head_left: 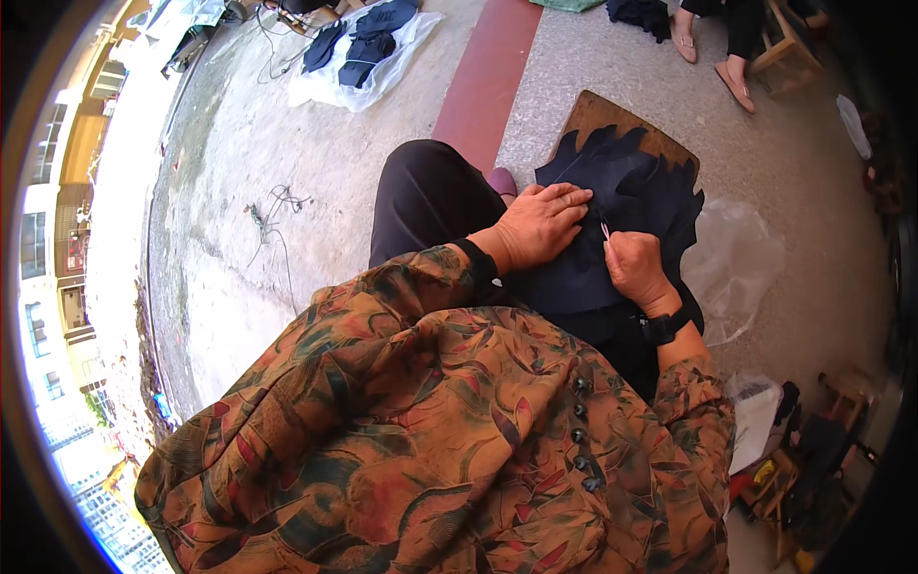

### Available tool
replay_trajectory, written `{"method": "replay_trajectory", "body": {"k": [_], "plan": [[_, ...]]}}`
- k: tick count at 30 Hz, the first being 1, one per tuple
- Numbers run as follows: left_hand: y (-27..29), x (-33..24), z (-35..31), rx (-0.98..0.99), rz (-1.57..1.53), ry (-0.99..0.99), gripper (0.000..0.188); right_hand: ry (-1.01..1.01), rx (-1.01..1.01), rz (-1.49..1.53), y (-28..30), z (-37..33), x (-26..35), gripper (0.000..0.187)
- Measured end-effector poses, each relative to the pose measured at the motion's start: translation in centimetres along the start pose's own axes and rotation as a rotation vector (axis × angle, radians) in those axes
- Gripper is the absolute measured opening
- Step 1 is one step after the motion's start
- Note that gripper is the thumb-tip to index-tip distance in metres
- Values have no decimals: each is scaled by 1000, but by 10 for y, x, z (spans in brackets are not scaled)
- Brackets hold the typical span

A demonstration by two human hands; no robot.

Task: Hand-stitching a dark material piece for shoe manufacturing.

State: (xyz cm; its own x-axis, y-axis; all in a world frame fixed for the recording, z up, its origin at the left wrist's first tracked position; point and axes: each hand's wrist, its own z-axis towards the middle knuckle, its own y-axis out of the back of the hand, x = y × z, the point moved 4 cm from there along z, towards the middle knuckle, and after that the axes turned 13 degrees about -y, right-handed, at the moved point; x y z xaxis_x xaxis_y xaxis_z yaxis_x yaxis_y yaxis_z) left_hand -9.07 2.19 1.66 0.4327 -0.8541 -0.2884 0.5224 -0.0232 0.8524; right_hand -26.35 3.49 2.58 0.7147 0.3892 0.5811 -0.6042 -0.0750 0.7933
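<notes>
Your dark, jagged-edged cloth (639, 196) lies right of centre, spread over the wooden surface (598, 110) and reaching near toward you. Far left, dark pieces (371, 48) lie on a plastic sheet (406, 59); whether finished or waiting, I cannot tell. Your left hand (545, 222) rests on the cloth, fingers extended, clenching nothing; your right hand (639, 268) grasps a slim tweezer-like tool (605, 231), tips at the cloth. Work on this piece seems under way; how much remains is unclear.

Matt cloth (626, 189), wooden board (601, 108), glossy plastic sheet (732, 253)
</notes>
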Motion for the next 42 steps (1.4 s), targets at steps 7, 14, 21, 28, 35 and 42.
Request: {"method": "replay_trajectory", "body": {"k": [7, 14, 21, 28, 35, 42], "plan": [[2, 0, 2, -41, 17, -3, 29, -123, -1, -106, 4, 2, 6, 18], [4, 5, 3, -85, -46, -13, 26, -328, -34, -221, 3, -14, 12, 17], [-1, 37, 26, -177, -273, 37, 13, -354, -94, -262, 0, -14, 17, 14], [-11, 40, 40, -22, -273, 84, 12, -416, -56, -294, -2, -7, 18, 10], [-14, 44, 49, 25, -303, 85, 10, -464, 15, -314, -2, -3, 17, 9], [-8, 38, 54, 73, -155, -96, 5, -448, -2, -320, -2, -4, 16, 8]]}}
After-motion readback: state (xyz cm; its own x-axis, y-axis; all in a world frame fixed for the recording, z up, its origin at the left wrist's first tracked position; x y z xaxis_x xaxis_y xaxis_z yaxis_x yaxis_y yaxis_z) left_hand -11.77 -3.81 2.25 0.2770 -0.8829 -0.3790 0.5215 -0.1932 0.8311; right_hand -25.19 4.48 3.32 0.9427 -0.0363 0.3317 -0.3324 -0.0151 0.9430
